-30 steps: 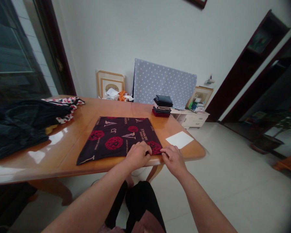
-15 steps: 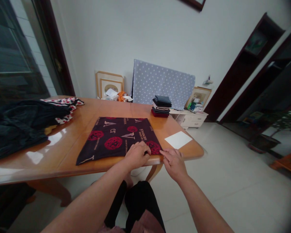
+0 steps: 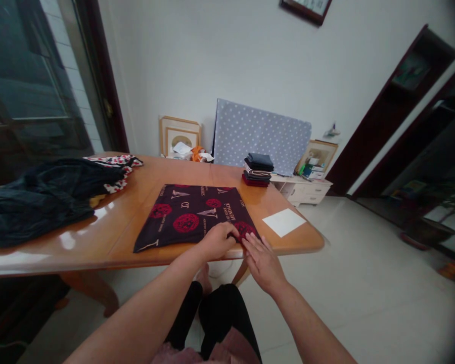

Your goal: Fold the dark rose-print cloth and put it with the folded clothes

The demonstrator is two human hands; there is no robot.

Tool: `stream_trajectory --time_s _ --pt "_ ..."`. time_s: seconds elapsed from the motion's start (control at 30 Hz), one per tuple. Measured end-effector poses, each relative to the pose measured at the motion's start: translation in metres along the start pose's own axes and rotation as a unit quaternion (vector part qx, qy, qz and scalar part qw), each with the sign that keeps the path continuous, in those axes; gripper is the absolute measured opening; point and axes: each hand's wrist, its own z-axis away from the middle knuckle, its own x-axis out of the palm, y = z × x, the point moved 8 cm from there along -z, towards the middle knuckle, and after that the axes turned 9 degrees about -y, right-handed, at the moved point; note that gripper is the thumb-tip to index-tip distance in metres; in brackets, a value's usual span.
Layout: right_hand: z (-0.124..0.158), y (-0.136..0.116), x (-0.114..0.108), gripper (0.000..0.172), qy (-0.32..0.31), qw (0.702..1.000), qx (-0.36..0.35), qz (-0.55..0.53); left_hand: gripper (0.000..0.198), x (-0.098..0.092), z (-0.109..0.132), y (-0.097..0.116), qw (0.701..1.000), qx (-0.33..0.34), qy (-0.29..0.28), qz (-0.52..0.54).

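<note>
Printed cloth [image 3: 185, 223]: probably light and soft.
My left hand [image 3: 219, 239] curls over it, pinch unclear; right hand [image 3: 263, 262] lies flat-fingered; I'd grip a corner [image 3: 141, 245].

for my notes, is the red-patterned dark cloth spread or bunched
Spread: the red-patterned dark cloth lies flat on the table, its print plainly visible.

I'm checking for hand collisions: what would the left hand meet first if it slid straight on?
Most likely the right hand: its fingertips lie just ahead, at the near right corner of the dark printed cloth. The exact gap is unclear.
</note>
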Motion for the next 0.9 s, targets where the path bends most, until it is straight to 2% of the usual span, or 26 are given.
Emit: stream_trajectory --time_s 0.1,0.2,0.3,0.4,0.53,0.67,0.8,0.9 --pt "0.001 0.004 -0.002 0.05 0.0 1.0 -0.004 -0.005 0.026 -0.02 0.012 -0.013 0.997 -0.026 0.04 0.056" --pt "-0.005 0.002 -0.008 0.047 0.003 1.0 0.011 -0.016 0.022 -0.05 0.035 -0.028 0.992 -0.055 0.09 0.067" --pt "-0.014 -0.01 -0.018 0.047 0.023 0.999 0.016 -0.032 0.018 -0.083 0.062 -0.042 0.985 -0.083 0.144 0.041" --pt "-0.023 -0.03 -0.016 0.05 0.015 0.999 -0.005 -0.039 0.017 -0.108 0.087 -0.056 0.978 -0.104 0.179 0.01" --pt "-0.027 -0.042 -0.001 0.048 -0.029 0.999 -0.009 -0.032 0.017 -0.13 0.116 -0.079 0.966 -0.133 0.218 0.023" --pt "-0.028 -0.042 0.002 0.045 -0.02 0.999 -0.005 -0.033 0.017 -0.151 0.143 -0.097 0.944 -0.169 0.269 0.093" --pt "-0.033 -0.05 0.0 0.047 -0.006 0.999 -0.023 -0.044 0.018 -0.172 0.166 -0.101 0.924 -0.184 0.313 0.118" --pt "-0.036 -0.056 0.005 0.046 -0.021 0.998 -0.031 -0.041 0.017 -0.181 0.178 -0.101 0.922 -0.187 0.319 0.112"
